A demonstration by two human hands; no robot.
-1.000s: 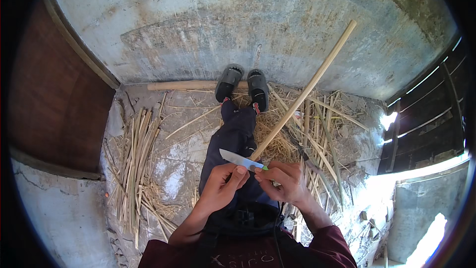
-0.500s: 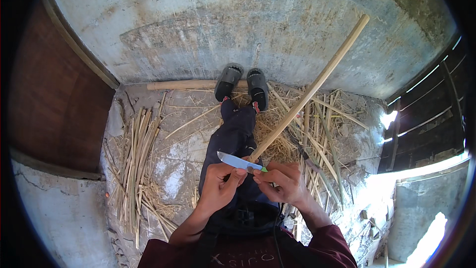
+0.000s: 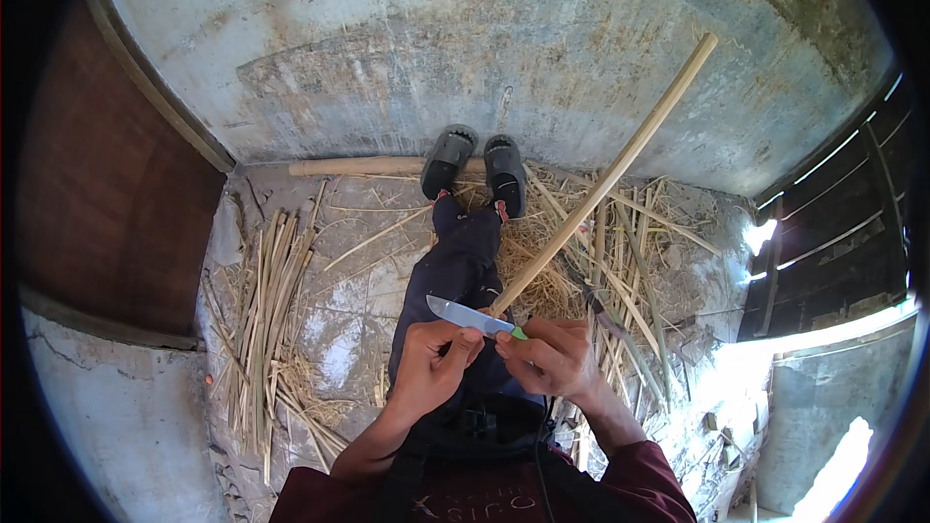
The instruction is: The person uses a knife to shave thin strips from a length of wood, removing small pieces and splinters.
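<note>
A knife (image 3: pixel 461 316) with a grey blade and green handle lies across the near end of a long, pale bamboo strip (image 3: pixel 608 176). My right hand (image 3: pixel 552 358) is closed on the handle, leaving only a bit of green in sight. My left hand (image 3: pixel 433 360) is closed just under the blade, thumb against its lower edge, at the near end of the strip. Blade and fingers partly hide that grip. From my hands the strip slants up and away to the right, its far end in front of the wall.
Split strips (image 3: pixel 266 320) lie in a bundle on the left of the floor. More sticks (image 3: pixel 630 271) and shavings (image 3: pixel 533 257) litter the right side. A thick pole (image 3: pixel 358 166) lies along the base of the wall (image 3: pixel 387 58), by my shoes (image 3: pixel 449 160).
The far end of the bamboo strip has shifted very slightly left and down. Both hands and the knife keep nearly the same place.
</note>
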